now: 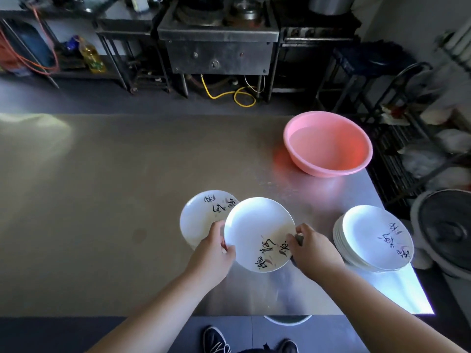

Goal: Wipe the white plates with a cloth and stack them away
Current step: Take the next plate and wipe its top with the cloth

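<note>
white plate [257,230] is held up between the fingers: left hand [212,253] curls round its left rim, right hand [314,250] pinches the right rim, seemingly with a dark cloth [299,240] beneath. judged mid-wipe; next it needs setting squarely on the stack [374,238] right of the right fingers.

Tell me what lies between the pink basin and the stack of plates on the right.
Nothing does: in the head view only bare steel table separates the pink basin from the plate stack.
</note>
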`<move>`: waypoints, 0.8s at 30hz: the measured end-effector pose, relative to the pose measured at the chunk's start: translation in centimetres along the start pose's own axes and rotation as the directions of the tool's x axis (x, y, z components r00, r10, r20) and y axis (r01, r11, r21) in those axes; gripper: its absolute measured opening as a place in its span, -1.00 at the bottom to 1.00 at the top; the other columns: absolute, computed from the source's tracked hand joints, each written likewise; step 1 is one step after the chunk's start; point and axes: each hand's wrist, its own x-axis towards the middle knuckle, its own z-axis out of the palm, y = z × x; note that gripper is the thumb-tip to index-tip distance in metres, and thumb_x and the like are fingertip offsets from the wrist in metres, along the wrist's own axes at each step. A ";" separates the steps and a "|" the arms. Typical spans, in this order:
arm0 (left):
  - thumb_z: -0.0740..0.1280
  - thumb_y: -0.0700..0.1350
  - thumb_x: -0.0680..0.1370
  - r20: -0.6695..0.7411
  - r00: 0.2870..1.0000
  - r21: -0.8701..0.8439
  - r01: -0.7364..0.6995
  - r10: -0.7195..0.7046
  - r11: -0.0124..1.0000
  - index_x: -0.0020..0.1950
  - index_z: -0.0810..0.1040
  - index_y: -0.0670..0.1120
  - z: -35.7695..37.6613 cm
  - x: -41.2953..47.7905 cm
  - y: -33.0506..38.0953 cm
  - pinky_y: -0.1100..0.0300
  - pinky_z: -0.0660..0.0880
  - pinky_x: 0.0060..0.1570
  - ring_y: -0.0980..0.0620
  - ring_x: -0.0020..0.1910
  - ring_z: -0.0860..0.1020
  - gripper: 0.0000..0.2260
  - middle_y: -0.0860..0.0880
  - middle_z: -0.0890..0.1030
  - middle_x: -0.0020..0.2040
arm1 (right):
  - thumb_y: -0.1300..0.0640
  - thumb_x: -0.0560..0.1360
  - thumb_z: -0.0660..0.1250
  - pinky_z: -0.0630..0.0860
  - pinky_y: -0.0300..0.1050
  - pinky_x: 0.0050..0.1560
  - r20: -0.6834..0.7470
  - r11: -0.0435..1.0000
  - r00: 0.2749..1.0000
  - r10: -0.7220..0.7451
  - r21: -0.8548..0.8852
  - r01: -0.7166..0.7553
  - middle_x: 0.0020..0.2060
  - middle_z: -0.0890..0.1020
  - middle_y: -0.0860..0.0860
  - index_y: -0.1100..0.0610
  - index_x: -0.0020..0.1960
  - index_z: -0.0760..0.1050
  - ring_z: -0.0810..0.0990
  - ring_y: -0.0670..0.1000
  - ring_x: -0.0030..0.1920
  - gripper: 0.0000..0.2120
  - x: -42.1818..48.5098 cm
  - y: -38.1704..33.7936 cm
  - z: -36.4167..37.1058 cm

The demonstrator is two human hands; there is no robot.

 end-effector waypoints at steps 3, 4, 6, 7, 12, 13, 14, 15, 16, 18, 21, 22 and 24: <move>0.30 -0.14 0.59 0.041 0.999 0.007 0.012 -0.013 1.000 0.40 0.25 0.25 3.6 -0.7 0.3 0.11 0.49 -0.26 0.08 -0.28 0.55 -0.52 0.01 0.57 -0.22 | -0.24 0.64 0.13 0.59 -0.05 -0.26 0.019 0.998 0.998 0.053 -0.040 -0.052 -0.24 0.67 -0.09 -0.04 0.00 0.39 0.66 0.00 -0.27 -0.72 -0.4 3.2 -0.1; 0.29 -0.13 0.58 0.070 0.997 0.017 0.022 -0.023 1.000 0.38 0.26 0.25 4.7 -0.8 0.2 0.04 0.52 -0.23 0.05 -0.28 0.55 -0.54 0.00 0.56 -0.23 | -0.26 0.64 0.11 0.60 -0.03 -0.25 0.046 0.997 0.996 0.077 -0.032 -0.076 -0.23 0.67 -0.08 -0.04 0.00 0.40 0.66 0.01 -0.27 -0.70 -0.4 4.2 -0.1; 0.30 -0.09 0.56 0.125 0.991 0.039 0.045 -0.049 0.998 0.33 0.28 0.28 6.6 -0.7 0.0 -0.08 0.58 -0.16 0.02 -0.28 0.56 -0.57 0.00 0.56 -0.26 | -0.25 0.63 0.09 0.68 0.08 -0.21 0.110 0.992 0.987 0.120 0.015 -0.123 -0.24 0.68 -0.06 -0.03 -0.01 0.43 0.69 0.05 -0.29 -0.69 -0.2 6.3 0.4; 0.30 -0.06 0.55 0.143 0.988 0.065 0.052 -0.061 0.997 0.31 0.29 0.28 7.4 -0.5 -0.2 -0.11 0.61 -0.13 0.02 -0.26 0.58 -0.59 0.02 0.57 -0.25 | -0.21 0.64 0.10 0.70 0.11 -0.19 0.135 0.991 0.982 0.129 0.024 -0.133 -0.24 0.68 -0.05 -0.02 0.00 0.44 0.69 0.06 -0.29 -0.71 0.0 7.3 0.6; 0.28 0.00 0.55 0.170 0.978 0.174 0.092 -0.122 0.980 0.41 0.28 0.19 10.2 0.1 -0.1 -0.05 0.63 -0.14 0.01 -0.18 0.62 -0.56 0.10 0.63 -0.11 | 0.05 0.67 0.16 0.37 -0.12 -0.31 0.171 0.988 0.978 0.116 -0.117 -0.097 -0.22 0.55 -0.04 0.09 0.05 0.42 0.51 -0.02 -0.26 -0.87 1.0 9.2 1.0; 0.28 0.00 0.56 0.161 0.978 0.188 0.104 -0.135 0.977 0.42 0.28 0.17 10.6 0.3 0.0 0.00 0.62 -0.17 0.02 -0.19 0.62 -0.55 0.11 0.62 -0.10 | 0.06 0.67 0.15 0.34 -0.11 -0.33 0.178 0.986 0.978 0.109 -0.142 -0.084 -0.24 0.53 -0.04 0.10 0.02 0.40 0.48 -0.04 -0.28 -0.87 1.2 9.4 1.1; 0.29 0.00 0.56 0.151 0.978 0.198 0.113 -0.144 0.974 0.43 0.28 0.16 10.9 0.4 0.0 0.02 0.61 -0.19 0.03 -0.19 0.62 -0.55 0.11 0.61 -0.09 | 0.05 0.68 0.14 0.34 -0.10 -0.32 0.180 0.985 0.977 0.111 -0.153 -0.084 -0.25 0.52 -0.04 0.10 0.01 0.39 0.46 -0.06 -0.28 -0.86 1.5 9.6 1.3; 0.29 -0.01 0.57 0.143 0.978 0.204 0.121 -0.152 0.972 0.44 0.29 0.16 11.1 0.5 0.0 0.02 0.61 -0.19 0.03 -0.19 0.62 -0.55 0.12 0.61 -0.08 | 0.04 0.68 0.13 0.36 -0.09 -0.29 0.174 0.985 0.978 0.117 -0.143 -0.092 -0.24 0.52 -0.03 0.09 0.00 0.39 0.46 -0.05 -0.28 -0.83 1.8 9.9 1.5; 0.30 -0.01 0.57 0.132 0.979 0.213 0.128 -0.158 0.969 0.44 0.30 0.15 11.3 0.5 0.2 0.03 0.61 -0.19 0.03 -0.17 0.62 -0.56 0.13 0.61 -0.07 | 0.03 0.69 0.12 0.37 -0.09 -0.29 0.167 0.986 0.977 0.130 -0.123 -0.110 -0.21 0.54 -0.01 0.09 -0.02 0.39 0.47 -0.04 -0.27 -0.82 2.1 10.1 1.6; 0.30 -0.03 0.58 0.108 0.981 0.248 0.130 -0.160 0.960 0.43 0.33 0.14 11.7 0.6 0.4 0.06 0.60 -0.16 0.04 -0.14 0.62 -0.58 0.14 0.62 -0.06 | 0.04 0.67 0.14 0.38 -0.10 -0.28 0.188 0.984 0.976 0.109 -0.157 -0.079 -0.16 0.58 0.00 0.08 -0.04 0.36 0.46 -0.02 -0.27 -0.84 2.7 10.6 2.1; 0.31 -0.06 0.59 0.097 0.981 0.222 0.144 -0.169 0.964 0.45 0.35 0.12 12.2 0.6 -0.1 0.05 0.58 -0.19 0.06 -0.17 0.60 -0.57 0.11 0.61 -0.11 | 0.04 0.67 0.12 0.40 -0.08 -0.18 0.198 0.983 0.975 0.102 -0.168 -0.069 -0.19 0.56 0.00 0.08 0.00 0.39 0.49 0.07 -0.21 -0.85 3.2 10.9 2.3; 0.31 -0.06 0.59 0.093 0.981 0.217 0.146 -0.169 0.965 0.46 0.35 0.11 12.3 0.6 -0.3 0.05 0.57 -0.18 0.07 -0.16 0.60 -0.56 0.11 0.61 -0.12 | 0.03 0.68 0.11 0.40 -0.08 -0.17 0.190 0.985 0.976 0.102 -0.157 -0.072 -0.18 0.58 0.02 0.09 0.01 0.42 0.52 0.12 -0.17 -0.81 3.3 11.0 2.2; 0.33 -0.05 0.60 0.080 0.985 0.221 0.133 -0.154 0.966 0.48 0.35 0.12 12.4 0.5 -0.6 0.06 0.58 -0.11 0.09 -0.13 0.59 -0.55 0.11 0.61 -0.12 | 0.01 0.68 0.09 0.45 -0.07 -0.16 0.141 0.978 0.986 0.087 -0.199 -0.058 -0.14 0.62 0.04 0.09 0.05 0.49 0.55 0.15 -0.12 -0.76 3.2 10.9 1.7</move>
